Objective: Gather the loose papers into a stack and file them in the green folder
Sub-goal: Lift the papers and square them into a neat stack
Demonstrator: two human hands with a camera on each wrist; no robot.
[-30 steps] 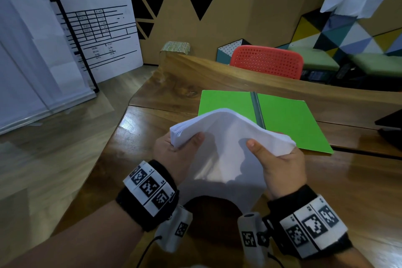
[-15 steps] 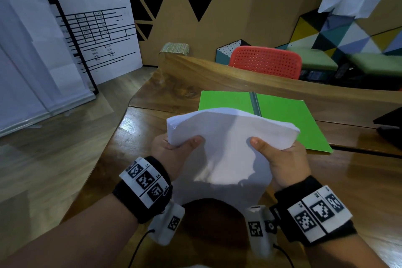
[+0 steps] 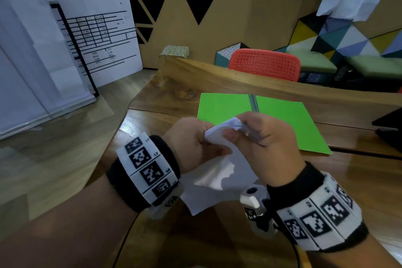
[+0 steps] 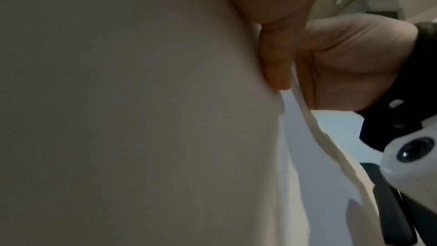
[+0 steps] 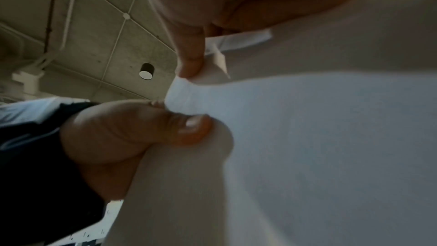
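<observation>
Head view: both hands held close together above the wooden surface point(image 3: 359, 180), gripping one stack of white papers point(image 3: 226, 172) between them. Left hand point(image 3: 191, 143) has its fingers curled round the stack's left edge, thumb on the near face. Right hand point(image 3: 261, 143) curls over the top right corner, bending the sheets so the upper edge bunches between the two hands. Lower part of the stack hangs down toward the person, between the wrists. Green folder point(image 3: 282, 119) lies open and flat on the surface just beyond the hands, spine running away from the person, not touched by the papers. Red chair point(image 3: 264, 64) stands behind the surface. Left wrist view: mostly filled by bowed paper, sheet edges fanned slightly. Right wrist view: thumb point(image 5: 189, 130) pressing the paper.
</observation>
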